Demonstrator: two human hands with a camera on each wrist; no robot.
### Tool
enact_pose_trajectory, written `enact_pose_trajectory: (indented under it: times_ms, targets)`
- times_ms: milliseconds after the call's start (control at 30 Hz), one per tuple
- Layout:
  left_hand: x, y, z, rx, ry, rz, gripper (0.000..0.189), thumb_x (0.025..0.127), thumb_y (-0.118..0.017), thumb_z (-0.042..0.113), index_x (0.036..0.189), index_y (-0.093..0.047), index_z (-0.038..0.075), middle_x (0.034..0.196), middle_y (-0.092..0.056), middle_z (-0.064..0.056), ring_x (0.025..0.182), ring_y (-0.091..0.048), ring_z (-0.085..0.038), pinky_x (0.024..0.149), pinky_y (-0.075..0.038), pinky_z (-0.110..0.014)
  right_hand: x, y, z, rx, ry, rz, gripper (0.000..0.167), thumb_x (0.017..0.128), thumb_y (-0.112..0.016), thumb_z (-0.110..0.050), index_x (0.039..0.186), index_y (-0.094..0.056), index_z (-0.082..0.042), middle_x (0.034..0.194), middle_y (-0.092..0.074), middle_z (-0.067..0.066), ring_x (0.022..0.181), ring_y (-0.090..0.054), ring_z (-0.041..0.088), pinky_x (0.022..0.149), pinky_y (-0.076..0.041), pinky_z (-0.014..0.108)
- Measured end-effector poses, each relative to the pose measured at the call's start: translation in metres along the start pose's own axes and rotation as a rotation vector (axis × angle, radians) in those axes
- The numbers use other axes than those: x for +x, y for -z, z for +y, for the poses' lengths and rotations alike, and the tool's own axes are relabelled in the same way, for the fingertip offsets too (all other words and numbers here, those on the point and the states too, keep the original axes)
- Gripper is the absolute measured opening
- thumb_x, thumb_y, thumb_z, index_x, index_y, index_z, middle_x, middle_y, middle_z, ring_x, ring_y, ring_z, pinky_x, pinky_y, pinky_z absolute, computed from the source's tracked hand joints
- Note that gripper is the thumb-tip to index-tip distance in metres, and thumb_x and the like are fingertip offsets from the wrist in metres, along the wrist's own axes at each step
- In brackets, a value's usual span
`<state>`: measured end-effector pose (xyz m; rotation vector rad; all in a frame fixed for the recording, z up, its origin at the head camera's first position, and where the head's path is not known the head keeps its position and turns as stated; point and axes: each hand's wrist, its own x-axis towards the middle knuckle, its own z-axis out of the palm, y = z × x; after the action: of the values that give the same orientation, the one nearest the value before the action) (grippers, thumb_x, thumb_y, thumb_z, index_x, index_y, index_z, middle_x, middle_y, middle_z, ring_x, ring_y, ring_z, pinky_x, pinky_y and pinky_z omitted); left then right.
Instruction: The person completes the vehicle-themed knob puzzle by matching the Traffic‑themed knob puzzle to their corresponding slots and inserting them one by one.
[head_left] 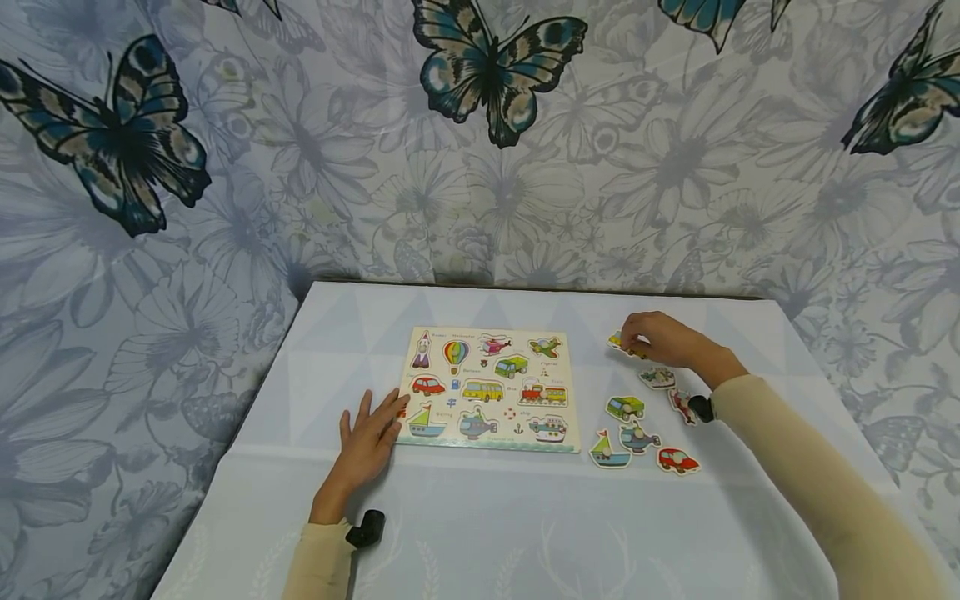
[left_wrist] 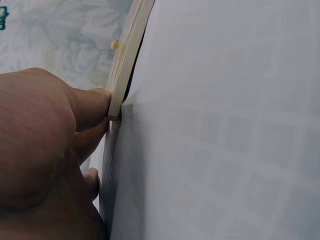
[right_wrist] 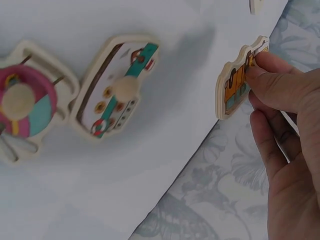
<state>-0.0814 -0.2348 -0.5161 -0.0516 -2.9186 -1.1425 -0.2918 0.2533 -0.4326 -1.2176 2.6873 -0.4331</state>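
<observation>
A flat puzzle board (head_left: 487,342) printed with vehicle pictures lies on the table. My left hand (head_left: 367,442) rests at its left edge, fingers extended and touching the board; the left wrist view shows the thumb (left_wrist: 90,107) against the board's wooden edge. Off to the board's right, my right hand (head_left: 663,337) pinches a yellow-orange vehicle puzzle piece (right_wrist: 234,90) between thumb and fingers. Its exact picture is partly covered by the fingers. Nearest to that hand are a ship piece (right_wrist: 107,95) with a round knob and a pink helicopter piece (right_wrist: 42,95).
Right of the board lie a green jeep piece (head_left: 625,407), a blue aircraft piece (head_left: 639,437), a sailboat piece (head_left: 609,451) and a red car piece (head_left: 678,461). The white-clothed table (head_left: 465,525) ends at a back edge before a butterfly-patterned wall covering (head_left: 525,208).
</observation>
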Motion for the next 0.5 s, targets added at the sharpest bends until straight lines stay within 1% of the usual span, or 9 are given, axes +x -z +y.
enact_pose_trajectory:
  times_ms: [100, 267, 400, 500]
  targets:
    - [-0.001, -0.001, -0.001, -0.002, -0.002, -0.003, 0.046, 0.103, -0.052, 0.011, 0.149, -0.049, 0.011, 0.159, -0.037, -0.016, 0.151, -0.005, -0.052, 0.111, 0.009, -0.073, 0.007, -0.002, -0.005, 0.003, 0.018, -0.005, 0.013, 0.089, -0.069, 0.006, 0.092, -0.074, -0.006, 0.096, -0.067, 0.005, 0.089, -0.065, 0.022, 0.08, -0.056, 0.044]
    - [0.0, -0.002, -0.001, -0.004, -0.006, 0.001, 0.046, 0.103, -0.052, 0.011, 0.149, -0.049, 0.012, 0.159, -0.037, -0.016, 0.151, -0.005, -0.052, 0.111, 0.009, -0.073, 0.015, -0.006, -0.011, 0.006, 0.036, -0.013, 0.013, 0.089, -0.069, 0.006, 0.092, -0.075, -0.006, 0.095, -0.067, 0.005, 0.086, -0.066, 0.02, 0.077, -0.056, 0.039]
    - [0.0, -0.002, -0.002, 0.003, -0.008, 0.004, 0.046, 0.103, -0.052, 0.012, 0.149, -0.049, 0.012, 0.159, -0.037, -0.017, 0.151, -0.005, -0.052, 0.111, 0.009, -0.073, 0.021, -0.012, -0.013, 0.014, 0.048, -0.031, 0.013, 0.089, -0.07, 0.004, 0.092, -0.075, -0.008, 0.096, -0.068, 0.003, 0.086, -0.065, 0.017, 0.076, -0.056, 0.035]
    - [0.0, -0.002, -0.003, 0.007, -0.007, 0.003, 0.046, 0.104, -0.052, 0.013, 0.149, -0.049, 0.012, 0.16, -0.037, -0.016, 0.151, -0.005, -0.052, 0.111, 0.009, -0.073, 0.028, -0.017, -0.015, 0.014, 0.061, -0.045, 0.014, 0.09, -0.07, 0.002, 0.092, -0.075, -0.01, 0.097, -0.068, 0.0, 0.088, -0.065, 0.015, 0.077, -0.056, 0.035]
